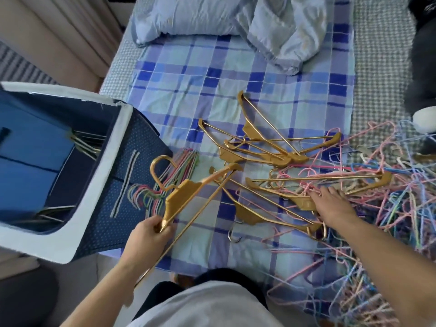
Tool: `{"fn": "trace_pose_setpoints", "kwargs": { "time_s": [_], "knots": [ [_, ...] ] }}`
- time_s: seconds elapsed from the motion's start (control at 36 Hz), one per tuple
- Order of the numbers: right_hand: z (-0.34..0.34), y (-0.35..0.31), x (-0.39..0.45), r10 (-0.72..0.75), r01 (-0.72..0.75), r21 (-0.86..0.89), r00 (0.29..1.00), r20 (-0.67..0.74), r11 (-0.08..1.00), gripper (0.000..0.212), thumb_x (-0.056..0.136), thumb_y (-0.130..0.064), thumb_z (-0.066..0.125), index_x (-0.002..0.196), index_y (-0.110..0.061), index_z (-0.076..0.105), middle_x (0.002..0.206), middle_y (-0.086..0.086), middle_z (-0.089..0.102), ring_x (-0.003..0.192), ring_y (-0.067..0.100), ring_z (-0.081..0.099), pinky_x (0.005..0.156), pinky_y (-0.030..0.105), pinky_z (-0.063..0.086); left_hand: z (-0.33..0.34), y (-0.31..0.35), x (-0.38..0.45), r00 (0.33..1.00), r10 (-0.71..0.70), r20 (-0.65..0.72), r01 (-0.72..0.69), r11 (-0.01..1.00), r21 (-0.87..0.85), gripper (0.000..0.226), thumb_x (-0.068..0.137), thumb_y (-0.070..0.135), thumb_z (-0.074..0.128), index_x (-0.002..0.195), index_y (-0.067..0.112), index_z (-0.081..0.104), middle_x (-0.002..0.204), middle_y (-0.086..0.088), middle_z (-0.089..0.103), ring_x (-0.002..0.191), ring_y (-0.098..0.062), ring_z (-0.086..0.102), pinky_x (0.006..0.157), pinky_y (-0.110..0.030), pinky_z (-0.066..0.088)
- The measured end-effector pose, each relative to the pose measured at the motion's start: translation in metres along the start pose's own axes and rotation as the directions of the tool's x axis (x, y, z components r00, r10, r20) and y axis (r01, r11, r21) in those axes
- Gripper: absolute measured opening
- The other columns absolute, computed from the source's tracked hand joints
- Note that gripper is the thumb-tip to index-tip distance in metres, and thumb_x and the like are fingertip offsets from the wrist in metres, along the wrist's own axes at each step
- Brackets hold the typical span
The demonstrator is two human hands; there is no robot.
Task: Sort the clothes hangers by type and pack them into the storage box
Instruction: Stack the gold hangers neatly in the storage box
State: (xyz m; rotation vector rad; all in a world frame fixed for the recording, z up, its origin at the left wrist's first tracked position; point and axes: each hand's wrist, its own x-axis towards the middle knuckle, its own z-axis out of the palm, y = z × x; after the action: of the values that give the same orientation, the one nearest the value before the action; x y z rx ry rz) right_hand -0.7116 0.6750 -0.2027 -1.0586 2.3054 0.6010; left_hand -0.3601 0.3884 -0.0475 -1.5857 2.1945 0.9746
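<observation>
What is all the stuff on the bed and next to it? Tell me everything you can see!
gold hanger in hand: one, gold, lifted over the sheet's left side.
loose gold hangers: several, gold, crossing each other mid-sheet.
wire hanger tangle: too many to count, pink, blue and other pastel colours, right side of the bed.
stacked wire hangers: a neat bunch, pastel, lying against the box's side.
storage box: one, navy with white rim, left of the bed, some hangers already inside.
checked sheet: one, blue plaid, under the hangers.
pillow: one, light blue, far end.
crumpled blanket: one, light blue, beside the pillow.
left hand: holds the gold hanger's end.
right hand: reaching into the tangle.
</observation>
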Motion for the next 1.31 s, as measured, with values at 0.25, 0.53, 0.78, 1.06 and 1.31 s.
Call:
{"fn": "trace_pose_setpoints", "kwargs": {
  "time_s": [0.25,0.53,0.78,1.06,1.31],
  "knots": [
    [-0.030,0.008,-0.045,-0.089,0.088,0.305,0.996,-0.012,0.948,0.062,0.074,-0.051,0.064,0.129,-0.027,0.049,0.119,-0.003,0.041,0.115,0.022,0.042,0.096,0.040,0.042,0.003,0.020,-0.003,0.999,0.026,-0.019,-0.028,0.990,-0.137,0.040,0.098,0.042,0.058,0.073,0.011,0.061,0.059,-0.009,0.061,0.050,-0.014,0.051,0.053,-0.033,0.036],
    [-0.177,-0.084,-0.104,0.124,0.219,0.975,0.967,-0.222,0.039,0.010,0.094,-0.030,0.066,0.100,-0.024,0.061,0.089,0.003,0.066,0.076,0.023,0.069,0.066,0.041,0.060,-0.018,0.090,-0.014,0.978,0.182,0.099,-0.044,0.650,-0.759,0.029,0.108,0.026,0.047,0.082,0.012,0.052,0.062,-0.005,0.045,0.048,-0.016,0.043,0.046,-0.029,0.041],
    [-0.262,-0.198,-0.117,0.187,0.188,0.928,0.973,-0.133,-0.321,0.056,0.090,-0.063,0.056,0.092,-0.009,0.070,0.082,0.006,0.075,0.074,0.020,0.073,0.072,0.040,0.059,-0.038,0.132,-0.036,0.939,0.343,0.032,-0.220,0.667,-0.712,0.028,0.109,0.028,0.043,0.096,0.008,0.057,0.073,-0.002,0.059,0.056,-0.007,0.054,0.053,-0.019,0.047],
    [-0.296,-0.282,-0.134,0.184,0.243,0.903,0.965,-0.188,-0.354,0.036,0.091,-0.055,0.060,0.104,-0.022,0.064,0.087,-0.002,0.074,0.084,0.017,0.073,0.090,0.045,0.057,-0.084,0.073,-0.018,0.874,0.480,0.081,-0.283,0.637,-0.717,0.026,0.097,0.035,0.053,0.121,0.028,0.061,0.100,-0.001,0.075,0.091,-0.017,0.072,0.086,-0.046,0.057],
    [-0.377,-0.353,-0.139,0.141,0.489,0.849,0.872,-0.469,-0.197,0.019,0.085,-0.011,0.074,0.094,-0.021,0.061,0.078,-0.001,0.070,0.071,0.017,0.069,0.070,0.037,0.057,-0.212,0.027,0.002,0.714,0.695,0.083,-0.555,0.635,-0.537,0.027,0.104,0.037,0.048,0.130,0.031,0.053,0.109,0.005,0.073,0.097,-0.010,0.072,0.088,-0.041,0.059]
  ]
}}
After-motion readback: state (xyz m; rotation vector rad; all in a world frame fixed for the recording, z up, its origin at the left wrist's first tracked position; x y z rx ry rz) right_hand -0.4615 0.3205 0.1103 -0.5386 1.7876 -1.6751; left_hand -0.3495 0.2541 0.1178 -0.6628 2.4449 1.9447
